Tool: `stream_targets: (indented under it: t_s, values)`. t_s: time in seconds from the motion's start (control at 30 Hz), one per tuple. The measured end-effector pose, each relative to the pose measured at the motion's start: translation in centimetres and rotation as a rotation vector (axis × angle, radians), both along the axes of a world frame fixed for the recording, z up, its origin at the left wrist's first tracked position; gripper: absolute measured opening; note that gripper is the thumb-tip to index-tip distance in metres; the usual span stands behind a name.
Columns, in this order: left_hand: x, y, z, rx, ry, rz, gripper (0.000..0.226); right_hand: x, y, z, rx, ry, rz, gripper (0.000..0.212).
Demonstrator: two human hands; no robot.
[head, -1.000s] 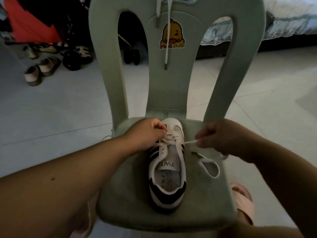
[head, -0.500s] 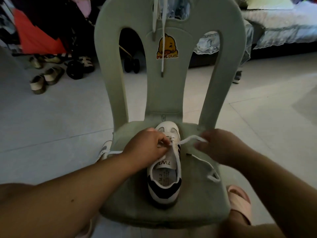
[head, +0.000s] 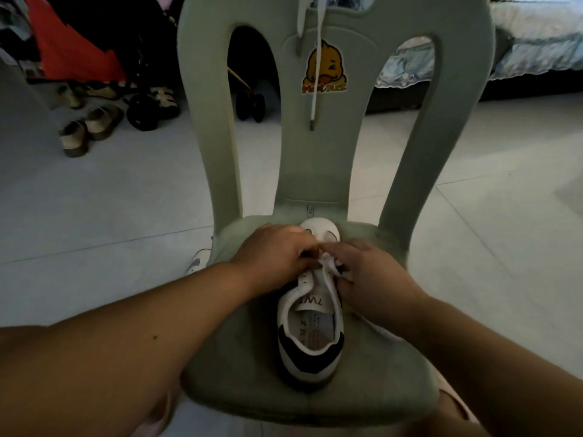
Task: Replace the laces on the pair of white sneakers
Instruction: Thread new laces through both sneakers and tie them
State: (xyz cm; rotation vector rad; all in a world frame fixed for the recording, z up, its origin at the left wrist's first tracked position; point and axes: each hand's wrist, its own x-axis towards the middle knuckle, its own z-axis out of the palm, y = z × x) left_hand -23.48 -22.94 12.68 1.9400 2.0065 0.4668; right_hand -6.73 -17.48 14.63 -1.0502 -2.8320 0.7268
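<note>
Off the seat's left edge, the second sneaker is glimpsed on the floor. The left hand is curled over the eyelets of the sneaker, which is stood toe-away on the chair seat. The lace is pinched, seemingly by both hands; the fingertips are mostly hidden. The right hand is curled in close. With an uneven pull, one end could be drawn short, or the shoe dragged off the seat.

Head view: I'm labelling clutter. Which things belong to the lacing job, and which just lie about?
Job: sneaker on the chair, its lace, spare lace over the chair back, second sneaker on the floor.
Lying about: sandals, stroller wheels, bed.
</note>
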Motion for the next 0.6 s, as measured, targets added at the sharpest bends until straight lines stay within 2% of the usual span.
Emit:
stream_targets:
  t_s: [0.17,0.23,0.3,0.37,0.4,0.5,0.6]
  values:
    - [0.0,0.0,-0.2,-0.011,-0.037,-0.033,0.012,0.7,1.0,0.1,-0.081,-0.039,-0.105,0.014]
    - [0.1,0.1,-0.1,-0.009,-0.048,-0.038,0.011,1.0,1.5,0.7,-0.08,-0.128,-0.107,0.017]
    - [0.3,0.2,-0.2,-0.002,-0.06,-0.045,0.011,1.1,1.9,1.1,-0.053,-0.241,-0.094,0.011]
    - [0.3,0.3,-0.4,0.004,-0.053,-0.051,0.012,0.9,1.7,1.1,-0.017,-0.287,-0.044,0.04]
    - [0.3,0.4,-0.5,0.009,-0.053,-0.051,0.012,0.6,1.3,1.1,-0.048,-0.237,-0.041,0.044]
    - [0.3,0.2,-0.7,0.041,-0.062,-0.052,0.016,0.1,0.5,0.4,-0.035,-0.082,-0.02,0.026]
    - [0.5,0.0,-0.9,0.075,-0.07,-0.034,0.02,-0.1,0.7,-0.5,0.053,-0.128,0.004,0.025]
